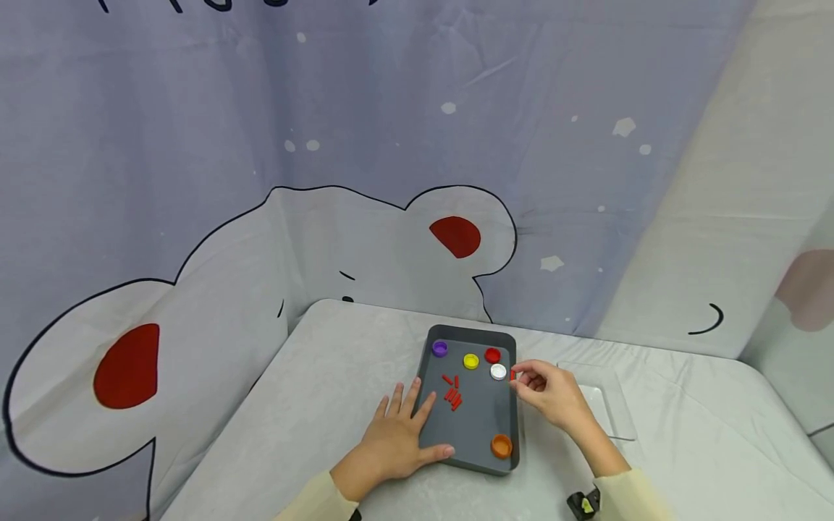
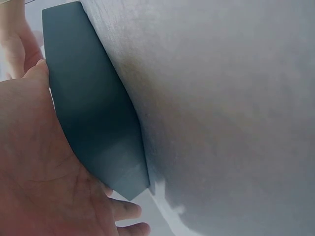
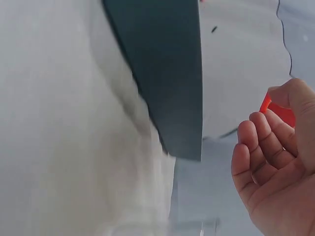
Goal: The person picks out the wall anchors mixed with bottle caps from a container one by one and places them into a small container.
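Note:
A dark grey tray (image 1: pixel 482 427) lies on the white-covered table. My left hand (image 1: pixel 394 438) rests on its near left edge with fingers spread, and in the left wrist view the palm is against the tray's side. Over the right rim, my right hand (image 1: pixel 552 391) pinches a small red stick (image 3: pixel 266 102) between thumb and forefinger. Several similar red sticks (image 1: pixel 452 395) lie loose at the tray's middle left. Small round cups or caps stand in the tray: purple (image 1: pixel 439 349), yellow (image 1: pixel 471 361), red (image 1: pixel 492 355), white (image 1: pixel 498 372) and, near the front right, orange (image 1: pixel 501 446).
A clear plastic tray or lid (image 1: pixel 620 409) lies to the right, partly behind the right forearm. A patterned curtain (image 1: pixel 365 246) hangs behind the table (image 1: pixel 352 354). A black device (image 1: pixel 583 504) is strapped at the right wrist.

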Tool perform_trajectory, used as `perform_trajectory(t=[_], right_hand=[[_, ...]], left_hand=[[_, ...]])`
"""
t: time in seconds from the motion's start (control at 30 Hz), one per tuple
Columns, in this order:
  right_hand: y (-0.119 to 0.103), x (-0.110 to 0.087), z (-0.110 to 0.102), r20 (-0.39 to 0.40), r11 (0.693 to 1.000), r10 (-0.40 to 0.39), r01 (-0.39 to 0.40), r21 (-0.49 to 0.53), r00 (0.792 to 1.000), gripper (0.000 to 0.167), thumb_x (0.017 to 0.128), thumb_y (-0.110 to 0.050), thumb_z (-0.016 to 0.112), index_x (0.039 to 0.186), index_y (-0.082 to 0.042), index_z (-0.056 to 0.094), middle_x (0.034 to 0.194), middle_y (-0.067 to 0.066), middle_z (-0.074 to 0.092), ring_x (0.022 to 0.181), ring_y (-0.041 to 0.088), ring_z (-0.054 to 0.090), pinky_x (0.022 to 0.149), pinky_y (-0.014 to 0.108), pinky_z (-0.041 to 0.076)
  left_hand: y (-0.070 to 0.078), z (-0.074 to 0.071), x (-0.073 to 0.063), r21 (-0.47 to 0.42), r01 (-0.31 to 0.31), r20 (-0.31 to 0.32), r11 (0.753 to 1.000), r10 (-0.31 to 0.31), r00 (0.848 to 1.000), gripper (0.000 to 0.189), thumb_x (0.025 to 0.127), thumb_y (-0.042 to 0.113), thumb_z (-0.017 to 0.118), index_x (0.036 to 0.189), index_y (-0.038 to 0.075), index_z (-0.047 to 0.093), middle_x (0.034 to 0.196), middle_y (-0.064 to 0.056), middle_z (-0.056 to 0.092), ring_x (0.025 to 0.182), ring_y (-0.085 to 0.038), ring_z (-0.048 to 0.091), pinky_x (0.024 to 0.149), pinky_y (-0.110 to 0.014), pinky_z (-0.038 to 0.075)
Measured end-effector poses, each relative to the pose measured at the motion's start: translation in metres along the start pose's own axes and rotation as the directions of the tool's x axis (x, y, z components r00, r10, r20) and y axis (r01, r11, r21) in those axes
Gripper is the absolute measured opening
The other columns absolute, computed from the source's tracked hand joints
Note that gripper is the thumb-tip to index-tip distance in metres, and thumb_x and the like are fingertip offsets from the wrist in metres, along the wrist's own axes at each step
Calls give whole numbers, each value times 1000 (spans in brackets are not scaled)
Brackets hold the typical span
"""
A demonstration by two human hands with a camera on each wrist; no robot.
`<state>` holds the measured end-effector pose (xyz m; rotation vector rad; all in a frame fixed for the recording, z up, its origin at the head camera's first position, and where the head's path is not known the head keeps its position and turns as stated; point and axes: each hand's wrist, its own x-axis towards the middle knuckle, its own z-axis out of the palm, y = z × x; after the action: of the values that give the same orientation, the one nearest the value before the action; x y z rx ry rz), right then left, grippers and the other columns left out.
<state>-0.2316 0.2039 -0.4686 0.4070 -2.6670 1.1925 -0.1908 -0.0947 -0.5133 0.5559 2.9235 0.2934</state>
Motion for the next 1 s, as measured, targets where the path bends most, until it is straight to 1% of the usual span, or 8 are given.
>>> perform_trajectory(t=[0.17, 0.27, 0.43, 0.63, 0.8, 1.0], right_hand=[[15, -6, -16, -33, 1000, -9, 8, -27, 999, 18, 87, -13, 78, 105, -9, 75, 79, -8, 66, 70, 3, 60, 66, 21, 51], [25, -10, -28, -42, 1000, -2, 0, -28, 999, 19, 88, -13, 78, 106, -8, 75, 81, -6, 67, 70, 2, 61, 65, 21, 53], [36, -16, -49, -27, 999, 10, -10, -32, 1000, 22, 91, -14, 77, 111, -6, 73, 84, -3, 69, 71, 2, 63, 65, 23, 54], [46, -23, -71, -21, 998, 11, -12, -64, 1000, 23, 92, -15, 76, 113, -6, 73, 87, -3, 69, 74, 0, 62, 68, 21, 53], [56, -27, -81, -13, 998, 17, -18, -63, 1000, 23, 92, -13, 75, 113, -4, 72, 87, -4, 69, 75, 0, 62, 68, 20, 52], [63, -29, -87, 2, 997, 16, -16, -80, 1000, 23, 92, -13, 75, 113, -4, 72, 89, -4, 70, 75, -1, 63, 67, 20, 53]], left_hand=[[-1, 0, 0, 3, -4, -2, 1000, 4, 1000, 99, 87, 85, 39, 162, 23, 26, 171, -11, 4, 154, -43, 8, 120, -62, 17], [-1, 0, -1, -2, -5, -3, 1000, 5, 1000, 98, 87, 84, 40, 163, 22, 26, 171, -11, 4, 154, -43, 8, 120, -62, 17], [0, 0, -1, -1, -6, -6, 1000, 6, 1000, 98, 88, 84, 40, 163, 22, 26, 171, -11, 3, 154, -43, 8, 120, -61, 17], [1, -2, -2, 6, -5, -2, 1000, 5, 1000, 98, 88, 84, 39, 163, 23, 25, 171, -11, 3, 154, -43, 8, 120, -61, 17], [1, -2, -1, -9, -6, 7, 1000, 6, 1000, 98, 88, 84, 39, 163, 23, 25, 171, -10, 2, 155, -42, 7, 120, -61, 17], [0, -1, -2, -6, -4, 5, 1000, 4, 1000, 98, 87, 85, 39, 163, 23, 25, 171, -10, 2, 155, -42, 6, 121, -61, 16]])
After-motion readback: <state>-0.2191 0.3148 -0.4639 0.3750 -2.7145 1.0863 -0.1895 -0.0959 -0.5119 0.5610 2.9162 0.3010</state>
